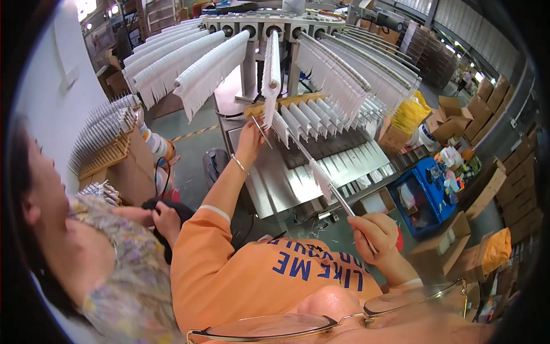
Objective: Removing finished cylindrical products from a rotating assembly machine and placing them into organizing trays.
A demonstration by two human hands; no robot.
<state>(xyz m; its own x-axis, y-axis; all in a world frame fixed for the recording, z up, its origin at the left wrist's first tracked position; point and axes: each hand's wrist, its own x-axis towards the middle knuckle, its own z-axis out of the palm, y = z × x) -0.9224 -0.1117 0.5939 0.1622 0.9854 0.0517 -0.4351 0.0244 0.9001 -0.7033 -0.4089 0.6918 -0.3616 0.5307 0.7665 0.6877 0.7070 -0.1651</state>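
My right hand (pixel 377 235) is closed around the near end of a long metal rod (pixel 341 200), which slants up and away to the left. A narrow white strip (pixel 319 176) hangs from the rod's middle. My left hand (pixel 251 140) reaches forward and pinches a thin metal stick (pixel 263 132) beside a wooden bar (pixel 286 103). From that bar a row of white pieces (pixel 312 119) hangs over a metal table (pixel 266 186). Just above my left hand, a white fringed sheet (pixel 271 77) droops from one arm of a round machine (pixel 275 24).
More fringed white sheets (pixel 212 71) fan out from the machine on both sides. At left, a co-worker (pixel 109 258) sits close to my arm, near a spiked wooden rack (pixel 109 152) on a box. A blue crate (pixel 424 198) and cardboard boxes (pixel 450 243) stand at right.
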